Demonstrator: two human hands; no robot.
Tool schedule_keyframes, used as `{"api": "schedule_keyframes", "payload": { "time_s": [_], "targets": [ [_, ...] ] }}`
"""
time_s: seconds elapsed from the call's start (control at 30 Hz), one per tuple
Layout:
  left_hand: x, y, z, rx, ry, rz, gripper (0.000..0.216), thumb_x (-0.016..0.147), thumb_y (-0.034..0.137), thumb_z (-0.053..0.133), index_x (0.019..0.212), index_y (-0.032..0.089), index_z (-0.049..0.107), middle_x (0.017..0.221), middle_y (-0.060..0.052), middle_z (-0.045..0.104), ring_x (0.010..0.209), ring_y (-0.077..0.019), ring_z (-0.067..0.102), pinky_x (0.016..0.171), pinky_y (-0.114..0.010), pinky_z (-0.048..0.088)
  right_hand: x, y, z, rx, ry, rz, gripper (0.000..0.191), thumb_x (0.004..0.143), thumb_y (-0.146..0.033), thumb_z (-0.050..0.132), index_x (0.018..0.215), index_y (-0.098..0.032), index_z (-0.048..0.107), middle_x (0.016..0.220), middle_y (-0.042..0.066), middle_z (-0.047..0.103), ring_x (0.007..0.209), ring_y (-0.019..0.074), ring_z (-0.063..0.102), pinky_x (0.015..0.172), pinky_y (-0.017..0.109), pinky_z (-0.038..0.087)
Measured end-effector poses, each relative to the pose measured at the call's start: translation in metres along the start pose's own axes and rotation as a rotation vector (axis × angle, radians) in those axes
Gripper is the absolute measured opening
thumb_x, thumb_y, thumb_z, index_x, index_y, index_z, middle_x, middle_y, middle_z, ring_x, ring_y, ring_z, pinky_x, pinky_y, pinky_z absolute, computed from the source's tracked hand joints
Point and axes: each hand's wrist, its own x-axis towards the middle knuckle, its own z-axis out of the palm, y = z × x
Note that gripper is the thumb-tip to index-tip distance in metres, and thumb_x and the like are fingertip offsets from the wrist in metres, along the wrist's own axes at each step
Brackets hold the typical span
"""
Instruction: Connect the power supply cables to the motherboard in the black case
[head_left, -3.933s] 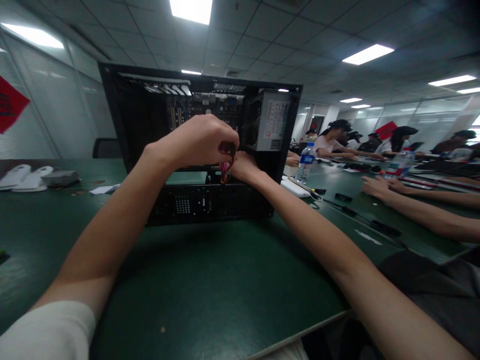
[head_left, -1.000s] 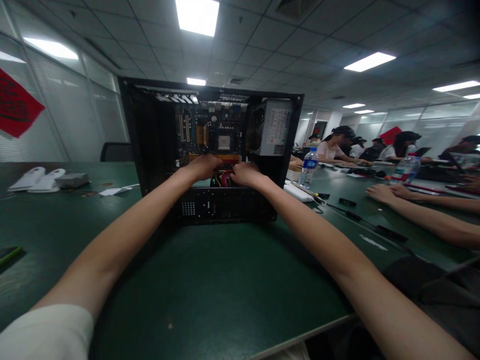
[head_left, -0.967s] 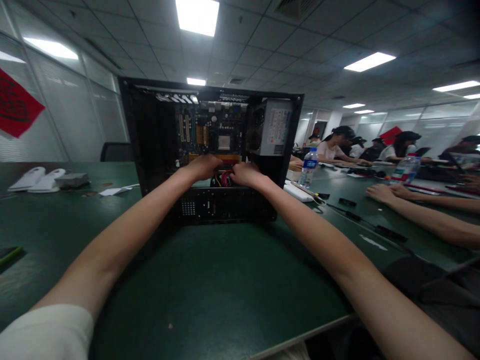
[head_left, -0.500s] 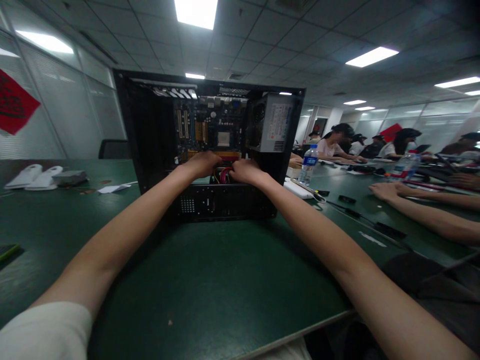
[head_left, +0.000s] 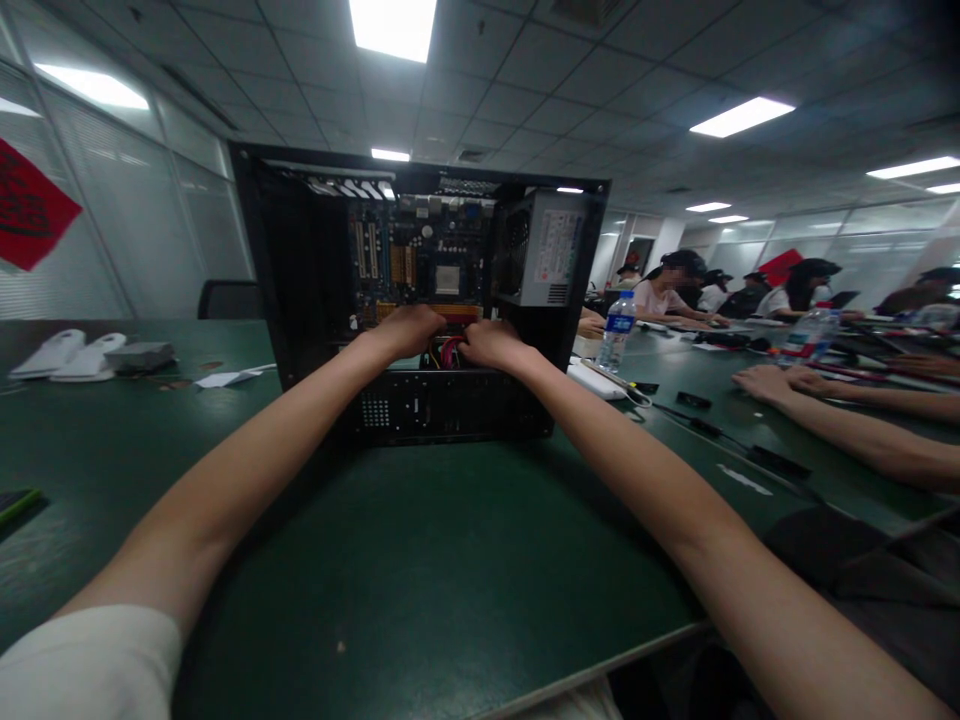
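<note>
From where I'm standing, the left hand (head_left: 409, 330) is no longer covering the middle of the board (head_left: 424, 255), as it was a few seconds ago; it is now sitting lower, near the orange and red slots (head_left: 461, 312) along the board's bottom edge. That is leaving most of the board in plain view, and the work is seemingly centring on that lower edge. Over the last half second, hardly anything is shifting

Both arms are reaching nearly straight, the left from the lower left of the frame, the right from the lower right corner. The right hand (head_left: 493, 345) is facing the left one, with a bundle of coloured wires (head_left: 450, 353) showing between them. The right fingers are curling in beside the wires, though I can't tell whether they are gripping; the left fingers are bending down, their tips hiding from me, so I can't tell there either

The case (head_left: 480, 405) is standing in the centre of the frame on the green counter (head_left: 450, 550), its open side facing the person. The power unit (head_left: 551, 250) is sitting in its upper right, and a bottle (head_left: 617, 330) is standing just right of it
</note>
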Motion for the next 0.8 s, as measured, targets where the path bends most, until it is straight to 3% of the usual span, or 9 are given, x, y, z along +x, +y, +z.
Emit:
{"api": "schedule_keyframes", "payload": {
  "time_s": [0.37,0.8],
  "targets": [
    [0.0002,0.0037,-0.0008,0.018,-0.01,-0.041,0.03,0.091,0.018,0.056,0.111,0.018,0.078,0.106,-0.017,0.077,0.097,-0.0304,0.072,0.079,-0.035,0.051,-0.0011,-0.0012,-0.0025,-0.005,-0.023,0.005,0.051,0.102,-0.043,0.045,0.126,-0.009,0.074,0.124,0.025,0.072,0.116,0.0376,0.07,0.091,0.043,0.057],
    [0.003,0.0007,0.0059,-0.021,0.017,0.006,0.025,0.09,0.013,0.056,0.102,0.016,0.079,0.101,-0.017,0.077,0.093,-0.0267,0.073,0.076,-0.032,0.049,-0.0003,0.0007,-0.0009,-0.011,-0.013,-0.011,0.049,0.101,-0.043,0.047,0.124,-0.009,0.075,0.124,0.024,0.073,0.115,0.0366,0.071,0.09,0.04,0.057]
  ]
}}
